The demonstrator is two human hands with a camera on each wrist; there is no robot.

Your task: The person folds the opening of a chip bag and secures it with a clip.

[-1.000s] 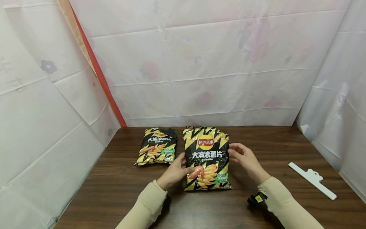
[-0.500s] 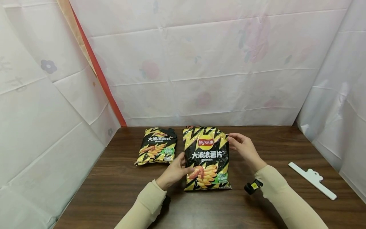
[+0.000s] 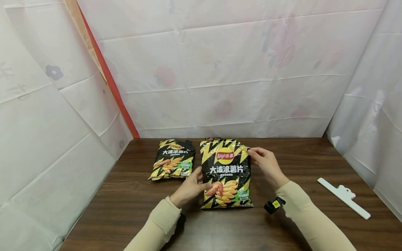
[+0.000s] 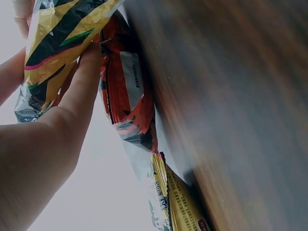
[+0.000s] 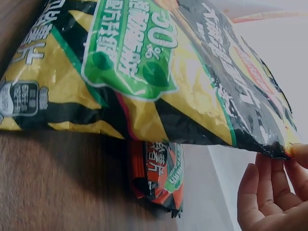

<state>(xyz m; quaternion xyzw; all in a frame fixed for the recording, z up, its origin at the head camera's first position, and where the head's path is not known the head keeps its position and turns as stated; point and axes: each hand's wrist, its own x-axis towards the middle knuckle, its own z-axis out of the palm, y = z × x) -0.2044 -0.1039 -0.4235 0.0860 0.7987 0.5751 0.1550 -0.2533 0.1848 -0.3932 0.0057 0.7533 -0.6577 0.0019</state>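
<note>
A black-and-yellow Lay's chip bag (image 3: 226,174) stands tilted between my hands, its printed front toward me. My left hand (image 3: 190,188) grips its lower left edge, thumb on the front and fingers behind. At the upper right edge, my right hand (image 3: 268,165) pinches the wrapper between thumb and fingers, plainest in the right wrist view. Behind this bag is a red chip bag (image 4: 127,72), mostly hidden in the head view, where only a sliver shows at the top. The right wrist view also catches the red bag (image 5: 156,173) under the held one.
Left of the held bag lies a smaller-looking black-and-yellow chip bag (image 3: 172,160) with a torn or folded top corner. A white clip (image 3: 343,197) lies on the right of the brown wooden table (image 3: 229,230). Patterned white sheets (image 3: 232,69) enclose the back and sides.
My right hand has slid up the bag's right edge toward its top corner and now pinches there. The held bag has shifted very slightly left. My left hand keeps its grip.
</note>
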